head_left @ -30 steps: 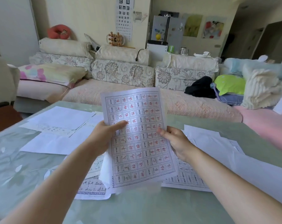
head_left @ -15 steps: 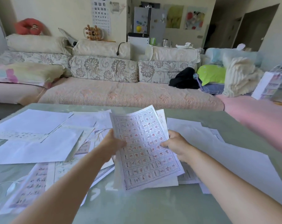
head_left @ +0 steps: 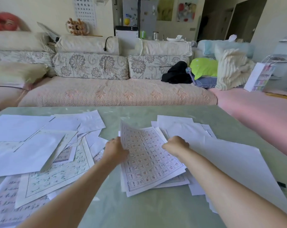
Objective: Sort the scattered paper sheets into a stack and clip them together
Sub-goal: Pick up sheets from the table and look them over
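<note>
Head view. A gridded sheet (head_left: 149,158) printed with red and black characters lies between the two hands, low over a small pile (head_left: 180,181) of like sheets on the green table (head_left: 139,211). Its long axis runs away from the person toward the sofa (head_left: 116,92). The near end rests on the pile, and the far left corner curls upward.

The left hand (head_left: 115,151) grips the sheet's left edge, fingers curled against the paper. The right hand (head_left: 175,146) grips the right edge, knuckles up and fingers bent; its fingertips are hidden. Both hands sit at about mid-length of the sheet, equally close to it, so the release could come from either side.

Loose scattered sheets (head_left: 32,145) overlap at the left, well apart from the pile. Blank sheets (head_left: 221,158) spread at the right, partly under the right forearm. A small dark object (head_left: 281,184) lies at the right edge of the blank sheets; it may be the clip, but it is too small to tell.

Compared with a second ago, the sheet has come down from an upright, raised position facing the person to a nearly flat one on the pile. Both hands hold the same edges as before. Judged from this, stacking is at an early stage and clipping is not yet begun.
</note>
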Demonstrator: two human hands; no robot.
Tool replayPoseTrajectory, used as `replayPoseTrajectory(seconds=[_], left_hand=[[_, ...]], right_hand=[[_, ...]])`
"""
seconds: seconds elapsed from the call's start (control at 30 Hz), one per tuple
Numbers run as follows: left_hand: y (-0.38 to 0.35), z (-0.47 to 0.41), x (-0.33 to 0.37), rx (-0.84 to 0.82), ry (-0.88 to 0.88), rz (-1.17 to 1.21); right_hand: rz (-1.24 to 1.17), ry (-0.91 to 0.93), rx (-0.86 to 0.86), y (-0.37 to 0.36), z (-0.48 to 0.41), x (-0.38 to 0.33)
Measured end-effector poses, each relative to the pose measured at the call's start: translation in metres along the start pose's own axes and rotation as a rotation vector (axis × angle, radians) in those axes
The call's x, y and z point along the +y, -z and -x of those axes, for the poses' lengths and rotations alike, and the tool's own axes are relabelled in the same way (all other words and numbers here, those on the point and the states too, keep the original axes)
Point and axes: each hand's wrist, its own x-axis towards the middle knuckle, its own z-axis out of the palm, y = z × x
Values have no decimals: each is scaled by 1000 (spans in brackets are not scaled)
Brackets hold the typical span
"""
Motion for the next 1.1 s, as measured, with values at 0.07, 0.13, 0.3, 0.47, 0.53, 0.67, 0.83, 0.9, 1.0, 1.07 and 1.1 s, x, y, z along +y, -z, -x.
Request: replayPoseTrajectory(seconds=[0.07,0.13,0.3,0.47,0.53,0.67,0.83,0.9,1.0,1.07,1.1], left_hand=[[-5,1,8,-15,12,-129],[-7,1,14,-32,25,-176],[0,-3,5,-16,60,-27],[6,2,-2,-33,70,67],[7,5,-5,-52,54,88],[16,8,-13,-39,87,195],[40,16,-16,-63,69,689],[52,24,-9,-37,0,801],[68,35,3,63,-97,1037],[75,44,10,125,-170,1105],[76,47,12,146,-204,1108]], right_hand=[[-22,-39,-2,-4,-8,0],[-185,-78,-55,-6,-10,-1],[-371,-96,-66,-9,-1,-3],[-374,-88,-189,-15,14,-11],[-259,-7,-165,-19,18,-12],[-406,150,-156,-9,22,-13],[-652,343,-182,13,41,-12],[-627,464,-128,16,50,-15],[-647,564,-6,24,61,-24],[-685,600,82,31,67,-30],[-690,615,108,33,70,-32]])
